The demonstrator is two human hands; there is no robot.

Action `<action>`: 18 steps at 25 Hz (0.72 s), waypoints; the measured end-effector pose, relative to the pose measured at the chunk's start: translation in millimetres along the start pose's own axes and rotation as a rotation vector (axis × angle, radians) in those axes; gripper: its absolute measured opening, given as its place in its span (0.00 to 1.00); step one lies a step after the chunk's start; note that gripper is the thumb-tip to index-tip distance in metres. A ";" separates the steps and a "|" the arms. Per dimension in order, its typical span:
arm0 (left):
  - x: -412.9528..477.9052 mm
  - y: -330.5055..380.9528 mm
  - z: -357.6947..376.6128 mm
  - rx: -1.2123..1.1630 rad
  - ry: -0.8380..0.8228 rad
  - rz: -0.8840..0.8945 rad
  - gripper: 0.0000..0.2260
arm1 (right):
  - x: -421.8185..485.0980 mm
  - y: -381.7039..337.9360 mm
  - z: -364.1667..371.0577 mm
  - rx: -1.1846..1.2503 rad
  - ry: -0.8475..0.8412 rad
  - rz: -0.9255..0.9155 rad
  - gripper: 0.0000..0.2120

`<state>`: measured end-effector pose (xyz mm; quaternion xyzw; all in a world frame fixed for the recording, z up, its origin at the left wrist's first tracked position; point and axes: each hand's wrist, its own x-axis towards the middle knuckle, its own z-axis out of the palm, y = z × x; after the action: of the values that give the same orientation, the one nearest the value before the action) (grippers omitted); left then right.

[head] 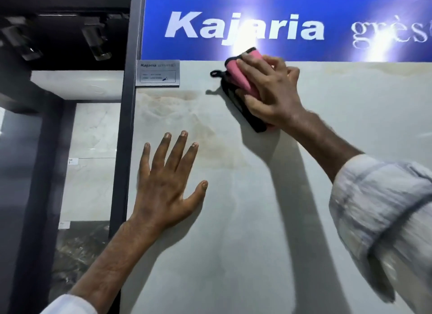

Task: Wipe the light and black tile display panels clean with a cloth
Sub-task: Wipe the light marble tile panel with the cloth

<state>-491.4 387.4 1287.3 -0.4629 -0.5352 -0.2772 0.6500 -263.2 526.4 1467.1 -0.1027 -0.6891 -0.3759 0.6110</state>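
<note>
One risk: your left hand (163, 189), spread flat on the light panel (257, 232), may leave prints (fresh smears) while your right hand (271, 91) grips the cloth (242, 77).

A tile showroom: a blue Kajaria sign (280, 26) at twelve o'clock tops a light tile panel (233, 232) with a label plate (158, 73). Track spotlights (95, 42) hang at ten, and more framed tile panels (93, 161) stand at nine.

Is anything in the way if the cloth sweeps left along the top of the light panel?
Only the small label plate at the panel's top-left corner. The left hand rests flat lower down, below that path. The right hand holds the cloth against the light panel.
</note>
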 end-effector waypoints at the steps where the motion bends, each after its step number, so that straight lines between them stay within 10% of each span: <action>1: -0.4 -0.1 0.0 -0.005 0.001 0.003 0.34 | 8.3 2.8 2.5 -0.006 -0.002 0.059 0.36; 11: -7.0 -1.3 -5.8 -0.070 -0.009 0.050 0.33 | -103.6 -63.6 2.0 -0.079 -0.028 -0.128 0.29; 18: -64.0 8.9 -8.9 -0.130 -0.049 0.072 0.33 | -49.9 -37.6 3.3 -0.025 0.028 0.136 0.35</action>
<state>-497.4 374.5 1223.7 -0.5297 -0.5150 -0.2763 0.6147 -276.8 518.2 1406.5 -0.1515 -0.6671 -0.3436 0.6434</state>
